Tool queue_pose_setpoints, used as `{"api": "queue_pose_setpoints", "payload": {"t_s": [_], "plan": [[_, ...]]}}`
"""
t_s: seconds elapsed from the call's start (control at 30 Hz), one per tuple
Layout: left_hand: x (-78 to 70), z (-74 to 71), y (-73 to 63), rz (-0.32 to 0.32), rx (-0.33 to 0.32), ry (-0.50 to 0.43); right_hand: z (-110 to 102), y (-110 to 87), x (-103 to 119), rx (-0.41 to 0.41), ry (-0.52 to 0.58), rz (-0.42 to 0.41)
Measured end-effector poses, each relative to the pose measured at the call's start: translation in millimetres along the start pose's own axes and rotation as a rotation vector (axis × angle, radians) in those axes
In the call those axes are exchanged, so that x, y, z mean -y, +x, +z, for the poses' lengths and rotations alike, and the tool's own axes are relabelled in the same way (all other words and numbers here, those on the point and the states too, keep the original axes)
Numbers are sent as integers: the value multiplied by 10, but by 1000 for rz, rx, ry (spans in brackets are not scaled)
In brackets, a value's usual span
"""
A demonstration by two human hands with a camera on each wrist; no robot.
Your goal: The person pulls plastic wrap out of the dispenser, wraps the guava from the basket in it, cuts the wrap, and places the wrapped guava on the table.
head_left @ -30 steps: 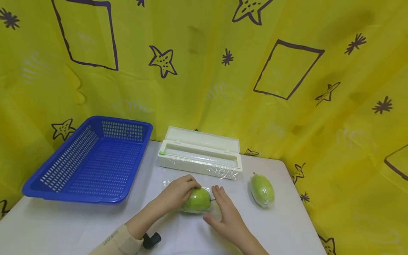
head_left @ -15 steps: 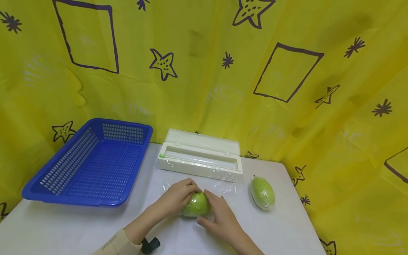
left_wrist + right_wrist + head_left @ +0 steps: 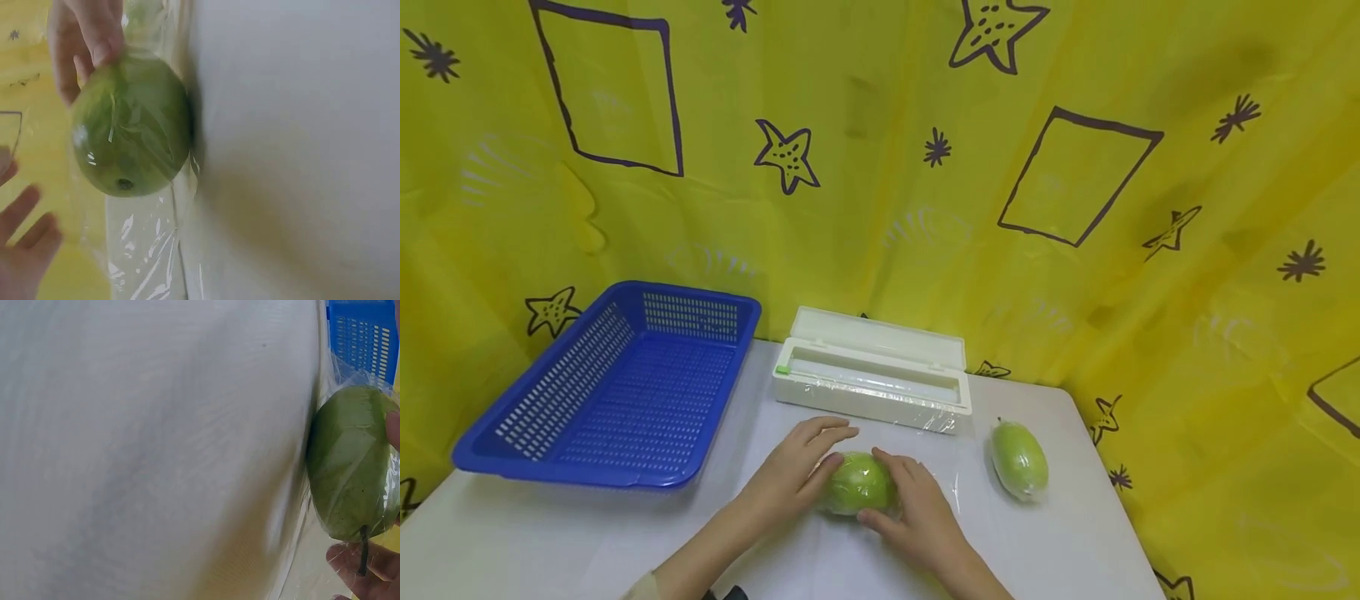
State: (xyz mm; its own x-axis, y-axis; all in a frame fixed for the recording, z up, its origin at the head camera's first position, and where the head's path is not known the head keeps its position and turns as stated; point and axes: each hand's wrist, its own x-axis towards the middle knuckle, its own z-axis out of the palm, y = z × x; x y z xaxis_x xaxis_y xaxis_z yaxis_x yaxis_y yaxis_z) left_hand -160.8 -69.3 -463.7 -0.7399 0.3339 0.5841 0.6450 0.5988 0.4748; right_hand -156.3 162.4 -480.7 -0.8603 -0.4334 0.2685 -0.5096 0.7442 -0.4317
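A small oval green melon (image 3: 860, 483), covered in clear plastic wrap, lies on the white table between my hands. My right hand (image 3: 921, 512) holds its stem end, fingers at the back and thumb at the front. The thin dark stem (image 3: 363, 550) shows beside the right fingers in the right wrist view. On the other side, my left hand (image 3: 790, 471) has its fingers spread and raised off the melon, thumb near its upper left. In the left wrist view, the left fingers (image 3: 28, 225) stand apart from it.
Behind the hands, a white wrap dispenser (image 3: 872, 407) stands with its lid up and a film roll inside. Another wrapped green melon (image 3: 1019, 460) lies at the right. A blue basket (image 3: 647, 408) stands at the left, before a yellow curtain (image 3: 865, 233).
My right hand has moved left onto the melon's stem end. My left hand has loosened from the melon and spread its fingers.
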Motion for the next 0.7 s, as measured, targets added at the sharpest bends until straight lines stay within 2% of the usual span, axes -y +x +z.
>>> {"api": "queue_pose_setpoints", "payload": {"t_s": [0.07,0.1,0.17,0.2,0.27,0.33,0.4,0.47,0.6,0.7], "plan": [[-68,-63,-126,21,-114,-52,23,1,-1,-11,5,-1],[-116,-85,-197,28,-147,-98,30,6,1,-19,9,-1],[-199,-77,-357,32,-163,-219,29,17,12,-21,10,3],[-238,-64,-433,18,-127,-303,24,22,18,-22,7,5],[-285,-26,-556,-74,17,-505,13,37,25,-24,2,-6],[-291,18,-632,-222,143,-650,2,49,30,-25,-1,-23],[-289,37,-651,-380,210,-728,6,51,24,-24,-1,-34],[-270,62,-637,-466,192,-748,14,52,16,-18,7,-34],[-246,91,-574,-563,78,-710,28,53,5,2,25,-16],[-224,92,-515,-628,23,-678,37,63,-3,1,29,-14]]}}
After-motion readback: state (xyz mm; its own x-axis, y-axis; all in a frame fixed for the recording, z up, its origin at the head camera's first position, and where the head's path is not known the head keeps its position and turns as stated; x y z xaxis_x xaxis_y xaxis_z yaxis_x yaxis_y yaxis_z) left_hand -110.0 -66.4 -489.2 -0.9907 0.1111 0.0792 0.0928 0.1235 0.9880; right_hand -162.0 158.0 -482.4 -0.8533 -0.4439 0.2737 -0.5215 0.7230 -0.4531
